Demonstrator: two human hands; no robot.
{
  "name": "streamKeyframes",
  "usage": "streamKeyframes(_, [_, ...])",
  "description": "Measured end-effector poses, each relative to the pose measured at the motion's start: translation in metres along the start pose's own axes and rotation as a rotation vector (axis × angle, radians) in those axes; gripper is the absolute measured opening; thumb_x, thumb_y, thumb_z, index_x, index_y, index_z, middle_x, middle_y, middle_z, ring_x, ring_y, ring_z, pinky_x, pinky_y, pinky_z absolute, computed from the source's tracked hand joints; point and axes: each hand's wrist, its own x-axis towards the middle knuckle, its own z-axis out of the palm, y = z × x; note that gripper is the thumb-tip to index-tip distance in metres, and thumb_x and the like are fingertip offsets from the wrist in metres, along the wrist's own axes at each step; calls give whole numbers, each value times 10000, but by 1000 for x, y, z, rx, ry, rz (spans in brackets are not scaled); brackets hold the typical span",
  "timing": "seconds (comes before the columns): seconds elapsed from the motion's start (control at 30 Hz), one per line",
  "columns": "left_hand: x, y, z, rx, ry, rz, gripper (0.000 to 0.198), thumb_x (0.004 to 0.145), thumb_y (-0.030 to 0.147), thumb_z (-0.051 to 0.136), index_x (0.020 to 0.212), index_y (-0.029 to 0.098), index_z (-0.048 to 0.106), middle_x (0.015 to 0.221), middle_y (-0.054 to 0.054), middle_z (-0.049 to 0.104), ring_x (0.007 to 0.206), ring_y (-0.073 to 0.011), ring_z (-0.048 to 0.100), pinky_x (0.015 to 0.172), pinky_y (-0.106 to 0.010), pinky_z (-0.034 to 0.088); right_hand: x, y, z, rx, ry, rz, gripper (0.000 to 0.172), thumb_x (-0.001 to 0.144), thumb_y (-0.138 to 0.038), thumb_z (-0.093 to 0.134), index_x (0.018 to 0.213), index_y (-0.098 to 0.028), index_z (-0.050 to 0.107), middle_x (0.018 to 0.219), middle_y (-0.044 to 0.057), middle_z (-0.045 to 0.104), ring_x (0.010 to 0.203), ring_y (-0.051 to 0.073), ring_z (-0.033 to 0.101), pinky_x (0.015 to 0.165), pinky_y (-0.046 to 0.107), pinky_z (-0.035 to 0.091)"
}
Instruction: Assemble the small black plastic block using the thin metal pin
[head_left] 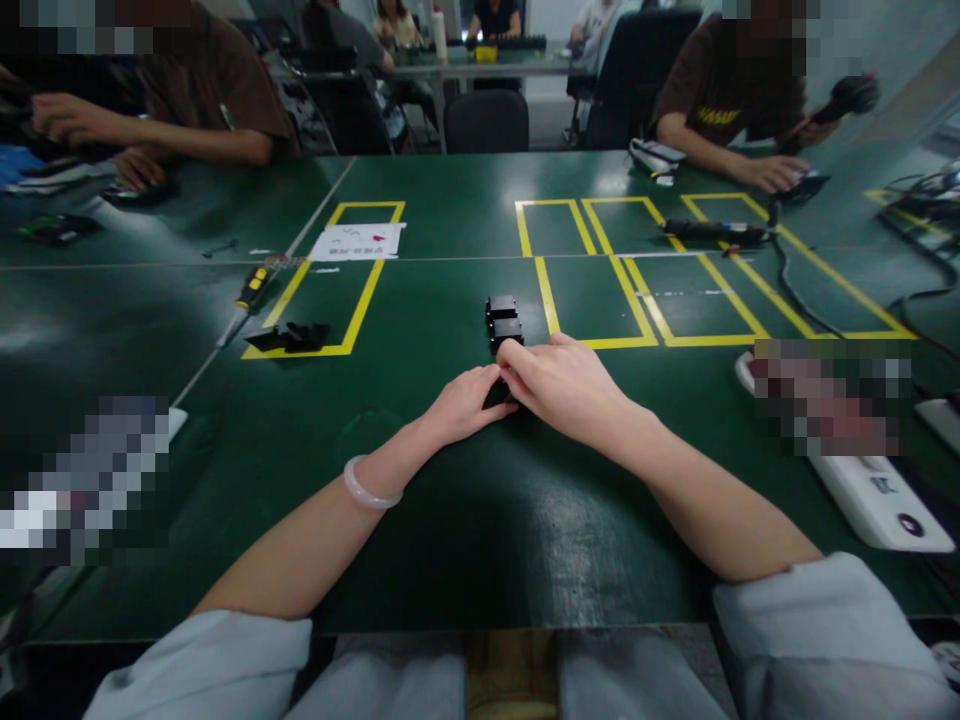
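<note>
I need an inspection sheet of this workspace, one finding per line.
Surface: green table with yellow taped rectangles.
Job's things: small black part held between both hands; two black blocks just beyond.
Clutter: screwdriver, black pieces, paper sheet.
Fingers: left hand and right hand pinch the part together.
Cables: black cable at right; white power strip.
Surroundings: other people seated at the far edge.

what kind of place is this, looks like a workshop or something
Likely a shared assembly workroom: a green table marked with yellow tape boxes, a screwdriver and small black parts, with other people working at the far side.
</note>
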Motion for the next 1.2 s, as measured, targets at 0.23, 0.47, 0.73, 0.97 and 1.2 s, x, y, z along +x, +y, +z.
streamKeyframes(0.23, [-1, 2, 1, 44, 17, 13, 346, 920, 441, 566, 1140, 179, 515, 1116, -106, 632, 1015, -291, 621, 889, -440, 508, -1, 3, -3, 29, -17, 12, 213, 947, -198, 364, 1010, -159, 564, 840, 41, 708, 682, 162, 593, 680, 309, 277])
streamKeyframes(0.47, [0, 6, 0, 63, 15, 24, 335, 931, 415, 559, 1163, 178, 512, 1135, -103, 632, 1023, -287, 619, 895, -433, 501, 0, 5, -6, 53, -39, 19, 224, 946, -196, 355, 1040, -157, 555, 874, 51, 707, 713, 166, 598, 698, 309, 282])
streamKeyframes(0.73, [0, 7, 0, 98, 12, 20, 325, 943, 443, 536, 1136, 182, 521, 1111, -104, 638, 988, -285, 626, 867, -435, 506, 0, 6, -5, 53, -57, 13, 253, 976, -231, 327, 1034, -160, 563, 794, 43, 709, 667, 162, 593, 696, 302, 275])
streamKeyframes(0.97, [0, 7, 1, 93, 13, 3, 309, 944, 446, 542, 1099, 178, 532, 1081, -96, 639, 995, -278, 627, 875, -427, 504, 2, 8, -5, 43, -65, 44, 269, 998, -317, 355, 1002, -167, 577, 769, 46, 706, 640, 162, 579, 707, 299, 280])
streamKeyframes(1.2, [0, 6, 1, 98, 14, 24, 355, 946, 445, 545, 1178, 178, 513, 1118, -97, 636, 965, -277, 624, 849, -422, 501, 1, 9, -5, 78, -37, 32, 268, 979, -250, 326, 1022, -164, 577, 767, 36, 694, 632, 153, 549, 704, 296, 285])
